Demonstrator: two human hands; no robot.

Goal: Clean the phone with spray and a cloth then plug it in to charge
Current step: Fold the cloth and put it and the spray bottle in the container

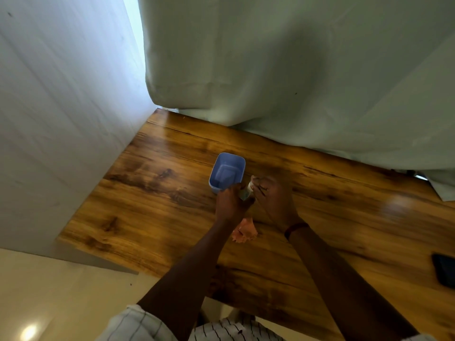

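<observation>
At the left a blue tub [227,172] stands open-topped on the wooden surface [152,207]. The left hand [230,204] reaches in just beside its near corner, fingers curled round the body of a small pale spray bottle [245,193]. Below the hands a crumpled pink cloth [245,231] lies on the surface, held by neither. The right hand [272,195] meets the bottle from the other side, fingers bent over its white top end; the blur hides whether it is twisting a cap or finding the nozzle. The step looks like readying the spray. It should go best with the left hand steadying the body while the right works the top, and with the nozzle aimed at the cloth rather than the phone, so that only a damp cloth meets the screen and ports. The bottle's long axis runs slantwise, top end away from the person and slightly right. The phone [444,270] lies flat, well apart at the far right, cut by the picture's edge. What shows suggests its long axis runs roughly towards and away from the person, but which end bears the charging port cannot be told
</observation>
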